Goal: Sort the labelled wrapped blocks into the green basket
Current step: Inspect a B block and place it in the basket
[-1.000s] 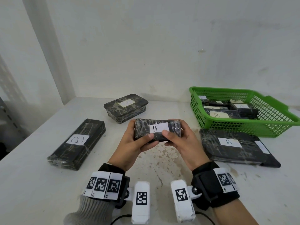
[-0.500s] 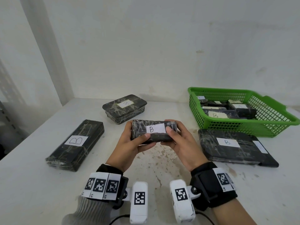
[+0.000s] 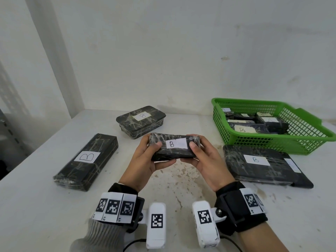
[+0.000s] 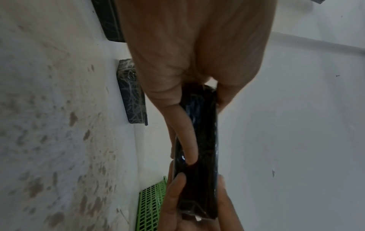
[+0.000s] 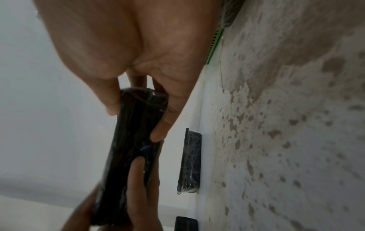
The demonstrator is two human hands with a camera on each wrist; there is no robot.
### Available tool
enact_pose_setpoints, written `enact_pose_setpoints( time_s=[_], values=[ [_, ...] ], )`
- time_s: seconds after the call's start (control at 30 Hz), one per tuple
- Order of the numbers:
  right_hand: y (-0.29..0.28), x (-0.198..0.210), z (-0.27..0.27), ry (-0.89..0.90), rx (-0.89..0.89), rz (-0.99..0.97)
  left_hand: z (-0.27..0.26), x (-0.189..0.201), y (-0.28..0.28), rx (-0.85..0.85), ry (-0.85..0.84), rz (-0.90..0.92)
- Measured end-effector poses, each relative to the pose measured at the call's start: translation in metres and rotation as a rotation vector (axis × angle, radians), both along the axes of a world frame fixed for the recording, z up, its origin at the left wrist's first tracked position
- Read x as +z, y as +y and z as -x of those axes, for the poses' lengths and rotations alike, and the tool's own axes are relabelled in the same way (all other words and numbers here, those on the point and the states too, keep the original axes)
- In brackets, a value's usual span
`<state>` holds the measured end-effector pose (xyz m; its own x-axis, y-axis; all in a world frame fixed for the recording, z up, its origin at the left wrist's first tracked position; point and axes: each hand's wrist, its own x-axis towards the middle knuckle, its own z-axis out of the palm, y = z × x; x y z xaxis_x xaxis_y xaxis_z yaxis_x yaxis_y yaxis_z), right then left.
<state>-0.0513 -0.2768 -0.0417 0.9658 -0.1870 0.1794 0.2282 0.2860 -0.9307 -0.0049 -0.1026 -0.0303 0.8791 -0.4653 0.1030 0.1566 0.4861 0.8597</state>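
I've got both hands on the small block (image 3: 173,147) now, held up off the table (image 3: 36,206) at chest level. My left hand (image 3: 147,164) grips its left end, thumb (image 3: 155,145) curled over the top edge just beside the white label (image 3: 176,143) marked B, the other fingers wrapped underneath. My right hand (image 3: 205,160) grips the right end the same way, thumb (image 3: 193,145) pressing on the label's far corner. From the left wrist, the block (image 4: 199,140) runs away from the palm, one finger (image 4: 187,143) laid along its underside, the right hand's fingertips (image 4: 177,186) clamped at the far end. From the right wrist, same story mirrored: the block (image 5: 130,148) pinched between thumb and fingers, the left hand's finger (image 5: 138,171) pressing in from the other end.

Beyond my right fingertips and out to the side sits the green basket (image 3: 300,142), with several labelled blocks (image 3: 254,127) already lying inside. Just beside my right knuckles, in front of the basket, a wide flat block (image 3: 263,166) marked B lies on the table. Past my left fingertips sits a rounded block (image 3: 141,120), its label upside down to me. Well out from my left hand lies a long block (image 3: 87,160), also marked B. The tabletop under my hands is blotched with brownish stains (image 3: 172,175).
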Motion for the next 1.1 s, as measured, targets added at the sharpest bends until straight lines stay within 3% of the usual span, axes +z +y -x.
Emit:
enact_pose_setpoints(
  time_s=[0.3,0.57,0.77,0.87,1.1],
  values=[
    [0.0021,0.0007,0.0009,0.017,0.023,0.005,-0.003,-0.0029,0.0007,0.076,-0.024,-0.089],
    [0.0019,-0.0007,0.0005,-0.026,-0.158,0.082,0.0022,0.0008,-0.0004,0.005,-0.043,-0.058],
    [0.0082,0.0041,0.0018,-0.034,-0.083,0.052,-0.0022,-0.0002,0.0036,0.039,-0.062,-0.014],
    [0.0076,0.0044,0.0024,-0.041,-0.134,0.074,-0.0003,0.0,0.0023,0.005,-0.068,-0.014],
    [0.0026,0.0077,0.0082,-0.114,-0.194,0.205,-0.0046,-0.0014,0.0046,0.049,0.03,-0.14]
  ],
)
